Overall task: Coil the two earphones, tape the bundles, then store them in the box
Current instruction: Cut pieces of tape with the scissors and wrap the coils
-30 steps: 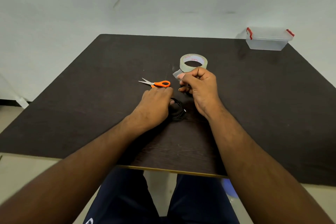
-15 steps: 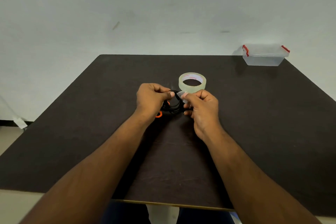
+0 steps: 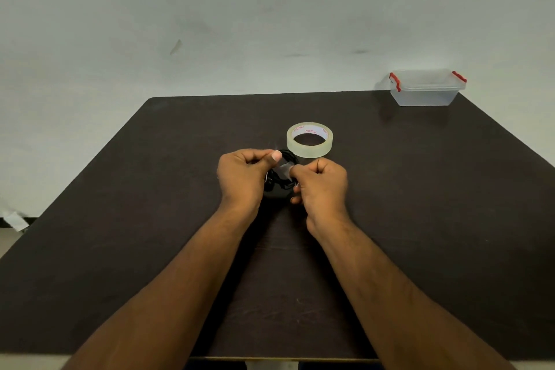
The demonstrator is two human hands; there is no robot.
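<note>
A single wide-angle view sits at the person's head, on the near side of the dark table [image 3: 120, 219], and faces forward and down across it toward the pale wall [image 3: 210, 9] behind the table's far edge. The table's near edge lies close below the lens, with both forearms running up from the bottom corners. Straight lines bow outward toward the picture's borders.

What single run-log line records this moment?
step: taping coil | left hand: holds coil | right hand: pinches tape strip | roll: on table | box: far right, lidded
</note>
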